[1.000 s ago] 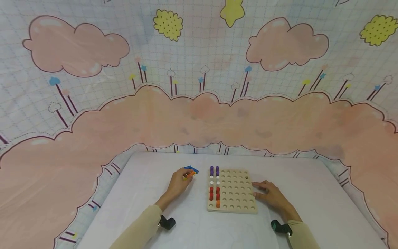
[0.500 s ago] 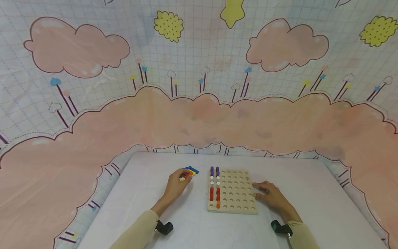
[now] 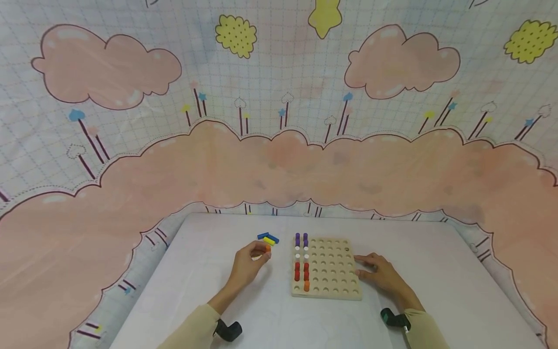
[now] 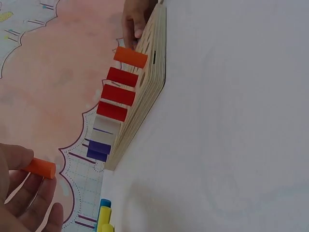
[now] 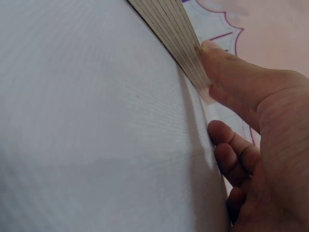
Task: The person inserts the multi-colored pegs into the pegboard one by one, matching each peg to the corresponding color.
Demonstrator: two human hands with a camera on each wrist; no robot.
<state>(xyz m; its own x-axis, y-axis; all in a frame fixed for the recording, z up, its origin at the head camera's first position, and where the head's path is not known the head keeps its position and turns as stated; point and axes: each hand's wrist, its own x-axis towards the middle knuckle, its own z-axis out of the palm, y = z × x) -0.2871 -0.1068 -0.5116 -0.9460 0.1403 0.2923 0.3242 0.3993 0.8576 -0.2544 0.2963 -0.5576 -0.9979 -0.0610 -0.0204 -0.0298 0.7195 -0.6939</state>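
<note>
My left hand [image 3: 245,265] is raised to the left of a wooden pegboard [image 3: 331,294]. It pinches an orange peg [image 4: 42,168] between thumb and fingers. Purple pegs [image 3: 298,239], white pegs [image 3: 306,252] and red pegs [image 3: 297,272] stand upright in the board's two left columns. One more orange peg [image 3: 307,286] stands at the near end of the second column. At the board's right edge rests my right hand [image 3: 382,277], its thumb [image 5: 227,65] and index finger touching the side, the other fingers loosely bent.
Just beyond my left hand lie loose blue pegs [image 3: 273,238] and a yellow peg [image 3: 269,241]; the left wrist view shows more than one yellow piece. A white cloth [image 3: 340,325] covers the table. A patterned backdrop [image 3: 279,169] rises behind it.
My left hand has drawn back from the loose pegs, toward me, with the orange peg in its fingers. The blue and yellow pegs show more fully. My right hand keeps its place.
</note>
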